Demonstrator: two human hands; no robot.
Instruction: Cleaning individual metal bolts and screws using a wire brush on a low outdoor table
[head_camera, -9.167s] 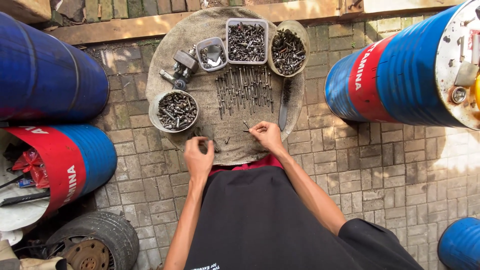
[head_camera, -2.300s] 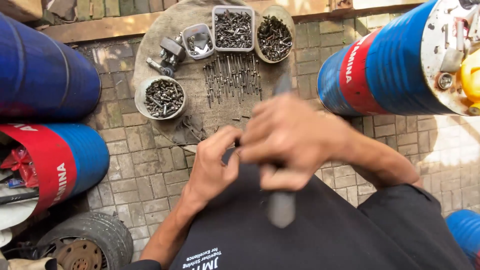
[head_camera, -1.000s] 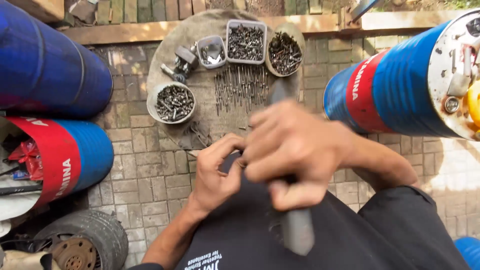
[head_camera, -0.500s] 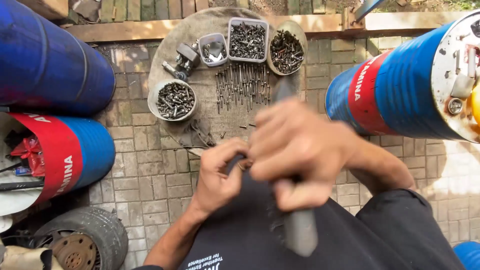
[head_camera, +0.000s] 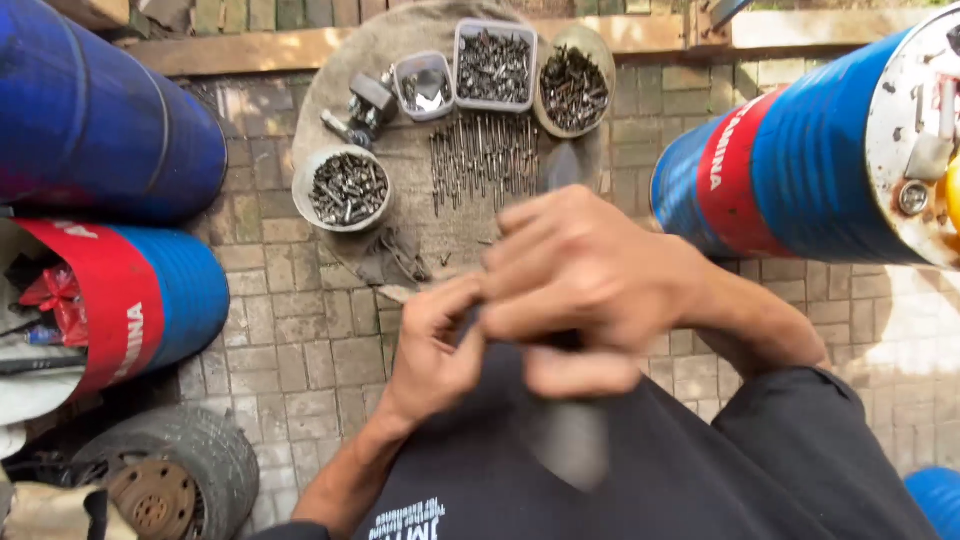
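While our right hand (head_camera: 580, 285) sits close under the camera, we clench it round a long dark tool (head_camera: 568, 440), blurred, its smooth grey handle jutting toward six o'clock and its tip (head_camera: 557, 168) toward twelve. Our left hand (head_camera: 435, 345), at nine o'clock of the right and touching it, pinches something at the tool's shaft; we cannot tell what. Beyond, at twelve o'clock, a coarse round cloth (head_camera: 415, 210) lies on brick paving, bearing a row of slim bolts (head_camera: 483, 155), a round bowl (head_camera: 345, 188) of dark fasteners and a square tub (head_camera: 496, 65). Glossy ribbed blue drums (head_camera: 810, 170) flank us.
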